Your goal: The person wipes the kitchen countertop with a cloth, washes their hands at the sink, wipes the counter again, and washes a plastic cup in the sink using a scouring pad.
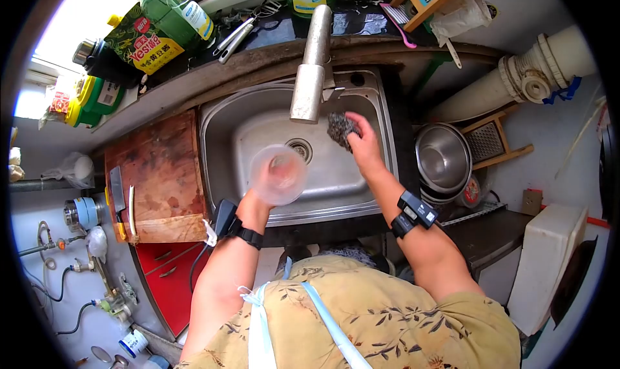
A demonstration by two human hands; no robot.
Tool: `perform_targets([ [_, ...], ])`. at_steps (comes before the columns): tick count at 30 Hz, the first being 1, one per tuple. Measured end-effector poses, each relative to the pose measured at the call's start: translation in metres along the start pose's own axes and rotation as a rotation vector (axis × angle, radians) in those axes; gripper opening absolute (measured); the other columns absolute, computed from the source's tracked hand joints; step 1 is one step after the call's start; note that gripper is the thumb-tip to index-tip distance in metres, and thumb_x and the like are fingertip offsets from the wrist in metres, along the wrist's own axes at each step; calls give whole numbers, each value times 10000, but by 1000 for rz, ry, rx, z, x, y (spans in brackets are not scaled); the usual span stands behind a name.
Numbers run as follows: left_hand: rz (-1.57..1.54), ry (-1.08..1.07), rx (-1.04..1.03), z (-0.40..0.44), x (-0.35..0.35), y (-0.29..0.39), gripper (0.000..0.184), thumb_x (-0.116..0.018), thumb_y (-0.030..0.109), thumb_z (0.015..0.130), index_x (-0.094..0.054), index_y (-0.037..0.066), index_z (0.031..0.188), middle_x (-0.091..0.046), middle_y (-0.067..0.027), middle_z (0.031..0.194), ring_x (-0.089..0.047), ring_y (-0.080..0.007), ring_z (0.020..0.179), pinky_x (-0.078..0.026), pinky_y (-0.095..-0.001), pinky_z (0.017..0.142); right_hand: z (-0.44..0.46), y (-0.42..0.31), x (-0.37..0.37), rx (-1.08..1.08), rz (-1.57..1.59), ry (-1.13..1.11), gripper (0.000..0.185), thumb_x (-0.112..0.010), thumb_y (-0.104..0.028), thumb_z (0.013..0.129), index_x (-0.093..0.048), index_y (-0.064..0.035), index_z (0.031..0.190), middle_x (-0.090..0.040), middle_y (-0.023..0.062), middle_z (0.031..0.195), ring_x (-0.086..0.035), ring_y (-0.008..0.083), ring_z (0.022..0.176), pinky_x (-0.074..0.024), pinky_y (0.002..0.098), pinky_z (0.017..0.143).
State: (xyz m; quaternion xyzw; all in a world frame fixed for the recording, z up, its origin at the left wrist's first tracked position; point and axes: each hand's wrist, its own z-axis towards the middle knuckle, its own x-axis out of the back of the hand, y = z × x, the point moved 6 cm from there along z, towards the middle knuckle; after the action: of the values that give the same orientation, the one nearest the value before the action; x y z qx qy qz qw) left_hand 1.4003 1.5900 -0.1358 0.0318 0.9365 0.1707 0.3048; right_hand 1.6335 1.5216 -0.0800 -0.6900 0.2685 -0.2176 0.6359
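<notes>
A translucent plastic bowl (284, 182) is held over the front left of the steel sink (336, 182). My left hand (259, 193) grips it from the near left side, with the fingers partly hidden behind the cloudy plastic. To the right, my right hand (365, 142) pinches a dark steel wool scourer (339, 130) above the basin, apart from the bowl. The metal faucet (310, 78) reaches down from the back edge between both hands, and no water stream is visible. Behind the bowl, the drain (299, 148) shows in the sink floor.
On the left lies a wooden cutting board (158, 169) with a knife (117, 188) on it. Bottles such as the green one (174, 14) line the back ledge. Stacked metal bowls (443, 156) and a grater (485, 140) stand right of the sink, under a thick pipe (478, 94).
</notes>
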Motion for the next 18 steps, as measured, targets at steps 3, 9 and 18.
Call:
perform_targets([
  [3, -37, -89, 10, -9, -1, 7, 571, -415, 548, 824, -574, 23, 981, -567, -62, 738, -517, -186, 586, -407, -297, 476, -29, 20, -1, -187, 67, -59, 416, -434, 13, 773, -499, -33, 1181, -586, 66, 1028, -554, 121, 909, -438, 230, 796],
  [9, 64, 113, -219, -36, -30, 32, 567, -424, 568, 848, -551, 60, 1066, -615, -75, 943, -593, -228, 872, -494, -376, 767, -61, 32, -26, -401, 320, -122, 378, -400, -36, 795, -531, -48, 1149, -586, 48, 1018, -563, 121, 892, -454, 237, 790],
  [18, 604, 137, -773, -87, -38, 91, 475, -691, 317, 770, -471, 55, 1099, -558, -42, 950, -564, -123, 811, -505, -231, 558, -103, 23, -73, -750, 646, -196, 455, -323, -24, 822, -427, -100, 1259, -538, 104, 1127, -580, 250, 968, -526, 416, 773],
])
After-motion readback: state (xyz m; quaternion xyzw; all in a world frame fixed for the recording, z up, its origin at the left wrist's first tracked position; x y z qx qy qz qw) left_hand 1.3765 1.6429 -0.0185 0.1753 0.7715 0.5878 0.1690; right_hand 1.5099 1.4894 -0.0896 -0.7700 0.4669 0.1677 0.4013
